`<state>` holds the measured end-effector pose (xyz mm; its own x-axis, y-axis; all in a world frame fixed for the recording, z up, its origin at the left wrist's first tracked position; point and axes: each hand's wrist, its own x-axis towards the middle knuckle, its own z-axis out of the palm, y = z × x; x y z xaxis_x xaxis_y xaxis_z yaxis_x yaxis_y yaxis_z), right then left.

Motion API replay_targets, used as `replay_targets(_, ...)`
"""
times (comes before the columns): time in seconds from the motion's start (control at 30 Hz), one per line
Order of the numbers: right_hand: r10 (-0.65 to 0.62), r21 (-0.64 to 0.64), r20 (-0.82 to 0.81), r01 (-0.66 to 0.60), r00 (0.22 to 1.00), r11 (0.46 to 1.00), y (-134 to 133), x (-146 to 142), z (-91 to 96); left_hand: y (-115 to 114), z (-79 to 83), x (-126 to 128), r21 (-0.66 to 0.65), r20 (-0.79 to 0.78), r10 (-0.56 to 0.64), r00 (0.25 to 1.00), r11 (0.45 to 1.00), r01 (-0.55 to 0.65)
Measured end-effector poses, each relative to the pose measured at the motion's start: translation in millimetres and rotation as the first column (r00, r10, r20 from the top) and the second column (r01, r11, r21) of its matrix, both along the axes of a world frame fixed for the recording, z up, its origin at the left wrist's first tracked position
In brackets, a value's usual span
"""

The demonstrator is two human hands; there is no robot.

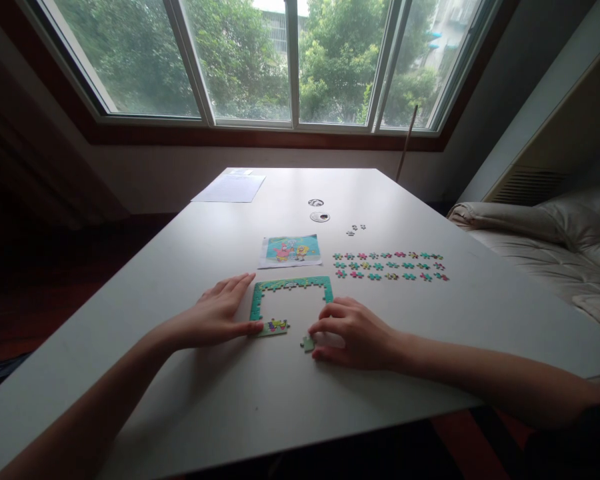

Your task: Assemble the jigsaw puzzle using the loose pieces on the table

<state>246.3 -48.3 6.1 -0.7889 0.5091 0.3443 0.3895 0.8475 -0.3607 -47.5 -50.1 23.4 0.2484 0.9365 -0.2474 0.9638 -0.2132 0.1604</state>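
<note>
Your right hand (353, 333) is the nearer one to the loose jigsaw piece (307, 344), which lies on the near side of the bench (195, 413), just left of your fingertips. The piece is pale green and compact; no clear long axis can be made out. It sits apart from the near strip (276, 327) of the jigsaw border (290, 284), to the right of and slightly nearer than that strip's free end. The strip runs left to right, and the border's near side breaks off between there and the right side, whose near end your right hand hides.

Right fingers: slightly parted and curled, with thumb and index finger grasping the piece by its right side. Whether it is raised off the bench cannot be told.

Left hand (220, 313): fingers extended and released, laid along the border's left side; thumb tip touching the near strip at its left end. No object is gripped.

Further noted: a cartoon picture sheet (291, 252) just beyond the border, and rows of loose pieces (375, 275) to its right.
</note>
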Motion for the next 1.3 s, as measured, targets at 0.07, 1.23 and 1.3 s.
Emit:
replay_targets(0.07, -0.003, 0.007, -0.012, 0.003, 1.0, 1.0, 0, -2, -1.1, 0, 0.2, 0, -0.001, 0.004, 0.004, 1.0, 1.0, -0.004)
replay_targets(1.23, -0.061, 0.022, -0.081, 0.063, 0.995, 0.998, 22, 9, 4.9, -10, -1.5, 25, 0.384, 0.205, -0.355, 0.912, 0.886, 0.259)
replay_targets(1.3, -0.034, 0.016, -0.082, 0.035, 0.996, 0.999, 23, 14, 8.8, -18, -0.3, 38, 0.385, 0.206, -0.454, 0.867, 0.852, 0.355)
